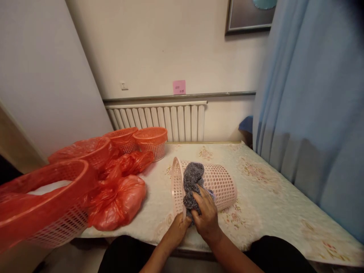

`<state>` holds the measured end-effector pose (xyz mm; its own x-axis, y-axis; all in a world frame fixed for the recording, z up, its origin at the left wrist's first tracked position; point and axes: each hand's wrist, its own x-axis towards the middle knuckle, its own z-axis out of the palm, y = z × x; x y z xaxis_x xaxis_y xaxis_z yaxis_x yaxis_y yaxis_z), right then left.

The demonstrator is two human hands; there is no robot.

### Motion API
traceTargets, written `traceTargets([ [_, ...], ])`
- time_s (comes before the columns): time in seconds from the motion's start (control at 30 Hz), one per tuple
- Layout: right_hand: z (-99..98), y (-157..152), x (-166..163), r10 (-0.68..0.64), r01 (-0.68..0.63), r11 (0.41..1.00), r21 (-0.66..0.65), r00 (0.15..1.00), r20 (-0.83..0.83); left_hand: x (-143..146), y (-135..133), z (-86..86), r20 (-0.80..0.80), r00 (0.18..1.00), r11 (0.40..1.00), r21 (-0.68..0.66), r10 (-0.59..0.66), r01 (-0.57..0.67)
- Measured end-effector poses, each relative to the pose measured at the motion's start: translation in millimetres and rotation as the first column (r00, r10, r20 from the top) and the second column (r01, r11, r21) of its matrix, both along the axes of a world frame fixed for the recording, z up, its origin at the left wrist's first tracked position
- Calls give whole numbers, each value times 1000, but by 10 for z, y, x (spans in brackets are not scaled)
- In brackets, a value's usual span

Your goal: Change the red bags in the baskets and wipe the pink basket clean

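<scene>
A pale pink perforated plastic basket lies on its side on the floral-covered table, its wide rim toward the left. My left hand is closed on the near part of that rim. In my right hand is a bunched dark grey cloth, pressed against the basket's outer side just behind the rim. The fingers of the right hand curl over the cloth. The cloth's lower end hangs close to the left hand.
Several baskets lined with red plastic bags stand at the left, among them a large basket and a smaller basket. A knotted red bag lies beside them. A blue curtain hangs at the right; a radiator is behind the table.
</scene>
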<state>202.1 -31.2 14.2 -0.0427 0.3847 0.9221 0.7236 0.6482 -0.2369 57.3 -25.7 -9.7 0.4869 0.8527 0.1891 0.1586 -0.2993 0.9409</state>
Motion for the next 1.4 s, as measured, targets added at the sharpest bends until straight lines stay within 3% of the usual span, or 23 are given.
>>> traceTargets([
  [0.53, 29, -29, -8, 6, -6, 1000, 4, 1000, -17, -5, -24, 3, 14, 1000, 1000, 15, -8, 8],
  [1.4, -1, -17, -6, 10, -10, 1000, -1, 1000, -20, -50, -25, -98, -64, 988, 990, -20, 140, -141],
])
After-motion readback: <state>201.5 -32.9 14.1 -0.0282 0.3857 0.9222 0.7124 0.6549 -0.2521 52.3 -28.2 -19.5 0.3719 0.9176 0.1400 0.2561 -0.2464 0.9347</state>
